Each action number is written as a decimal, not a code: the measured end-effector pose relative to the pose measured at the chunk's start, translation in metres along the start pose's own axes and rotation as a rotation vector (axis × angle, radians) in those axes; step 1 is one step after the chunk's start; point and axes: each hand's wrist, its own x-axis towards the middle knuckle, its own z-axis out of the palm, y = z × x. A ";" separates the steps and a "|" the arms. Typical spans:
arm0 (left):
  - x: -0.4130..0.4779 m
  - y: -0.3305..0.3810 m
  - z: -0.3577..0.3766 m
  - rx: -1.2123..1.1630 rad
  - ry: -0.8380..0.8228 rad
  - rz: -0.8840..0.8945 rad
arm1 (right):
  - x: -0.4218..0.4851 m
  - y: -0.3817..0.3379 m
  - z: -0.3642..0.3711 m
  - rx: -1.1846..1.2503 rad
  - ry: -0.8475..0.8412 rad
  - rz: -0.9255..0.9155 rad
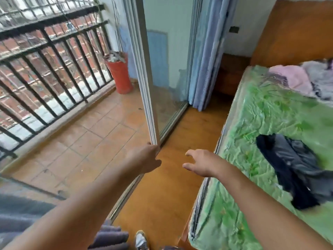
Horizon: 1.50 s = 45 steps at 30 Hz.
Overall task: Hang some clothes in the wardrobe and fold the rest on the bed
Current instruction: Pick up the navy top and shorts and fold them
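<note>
From the head camera, the person stands at the threshold between a tiled balcony and the bedroom. The left hand (146,157), just below centre, holds the free edge of the sliding door (144,78), which runs up towards 12 o'clock. The thumb shows on the near side and the fingers curl round the frame. The right hand (200,163) hangs beside it over the wooden floor, fingers spread wide and holding nothing.

The bed (261,114), under a green sheet, fills the 3 to 5 o'clock side. A dark garment (295,170) lies crumpled on it at 4 o'clock. A pile of pink and grey clothes (306,78) sits by the headboard at 2 o'clock, well apart from the dark piece. None of it looks folded.

A blue curtain (203,60) hangs at 1 o'clock, a red pot (119,74) stands at 11 o'clock, and the balcony railing (45,60) spans 9 to 10 o'clock.

No wardrobe or hanger is in view. Judging by the loose heaps, the task seems barely begun: sorting, hanging and folding all remain, and this moment looks like door handling, not clothes work.
</note>
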 end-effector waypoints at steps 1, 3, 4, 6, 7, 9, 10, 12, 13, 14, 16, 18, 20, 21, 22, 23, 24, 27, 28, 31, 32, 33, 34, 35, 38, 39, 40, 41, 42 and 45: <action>0.019 -0.002 -0.003 0.020 -0.018 0.038 | 0.008 0.004 -0.002 0.025 0.006 0.042; 0.055 0.002 -0.011 0.063 -0.074 0.128 | 0.017 0.017 -0.008 0.068 0.015 0.135; 0.072 0.007 -0.014 0.096 -0.097 0.175 | 0.019 0.024 -0.009 0.097 0.017 0.181; 0.107 0.022 -0.020 0.160 -0.124 0.278 | 0.019 0.041 -0.012 0.166 0.030 0.263; 0.125 0.034 -0.022 0.187 -0.131 0.336 | 0.018 0.052 -0.012 0.200 0.042 0.306; 0.157 0.060 -0.024 0.221 -0.145 0.441 | 0.013 0.075 -0.012 0.262 0.061 0.391; 0.171 0.076 -0.023 0.234 -0.158 0.486 | 0.010 0.089 -0.011 0.289 0.070 0.438; 0.199 0.110 -0.019 0.263 -0.195 0.571 | 0.008 0.120 -0.009 0.339 0.087 0.537; 0.213 0.128 -0.017 0.279 -0.214 0.614 | 0.008 0.137 -0.008 0.361 0.095 0.579; 0.228 0.146 -0.016 0.297 -0.230 0.655 | 0.011 0.155 -0.008 0.384 0.103 0.615; 0.261 0.180 -0.012 0.343 -0.250 0.728 | 0.020 0.191 -0.008 0.442 0.118 0.681; 0.296 0.213 -0.009 0.403 -0.265 0.787 | 0.034 0.226 -0.010 0.507 0.121 0.736; 0.331 0.243 -0.002 0.468 -0.293 0.832 | 0.049 0.260 -0.011 0.550 0.111 0.783; 0.349 0.258 0.002 0.495 -0.315 0.856 | 0.054 0.276 -0.011 0.568 0.110 0.809; 0.364 0.273 0.007 0.510 -0.340 0.877 | 0.058 0.290 -0.012 0.581 0.113 0.835; 0.378 0.288 0.012 0.525 -0.363 0.895 | 0.059 0.303 -0.012 0.593 0.118 0.859; 0.390 0.303 0.017 0.547 -0.381 0.915 | 0.060 0.313 -0.012 0.608 0.123 0.882; 0.415 0.344 0.031 0.625 -0.434 0.966 | 0.056 0.339 -0.011 0.654 0.127 0.947; 0.422 0.356 0.034 0.649 -0.453 0.979 | 0.054 0.346 -0.011 0.669 0.122 0.970; 0.446 0.393 0.040 0.715 -0.487 1.038 | 0.052 0.371 -0.016 0.710 0.146 1.043; 0.452 0.403 0.039 0.722 -0.491 1.056 | 0.052 0.377 -0.017 0.708 0.158 1.056; 0.460 0.416 0.039 0.735 -0.496 1.081 | 0.053 0.384 -0.019 0.715 0.168 1.074; 0.469 0.429 0.040 0.746 -0.499 1.110 | 0.055 0.392 -0.020 0.726 0.177 1.096; 0.478 0.443 0.041 0.760 -0.496 1.139 | 0.058 0.400 -0.021 0.736 0.188 1.115; 0.511 0.484 0.046 0.794 -0.503 1.208 | 0.076 0.426 -0.026 0.773 0.232 1.174; 0.523 0.497 0.048 0.801 -0.517 1.227 | 0.083 0.436 -0.027 0.784 0.251 1.192; 0.536 0.508 0.052 0.808 -0.531 1.248 | 0.093 0.445 -0.028 0.795 0.267 1.212; 0.551 0.519 0.056 0.819 -0.547 1.273 | 0.104 0.455 -0.030 0.810 0.272 1.235; 0.567 0.529 0.060 0.837 -0.565 1.295 | 0.116 0.464 -0.031 0.839 0.264 1.255; 0.620 0.559 0.073 0.931 -0.597 1.323 | 0.161 0.496 -0.038 0.961 0.194 1.279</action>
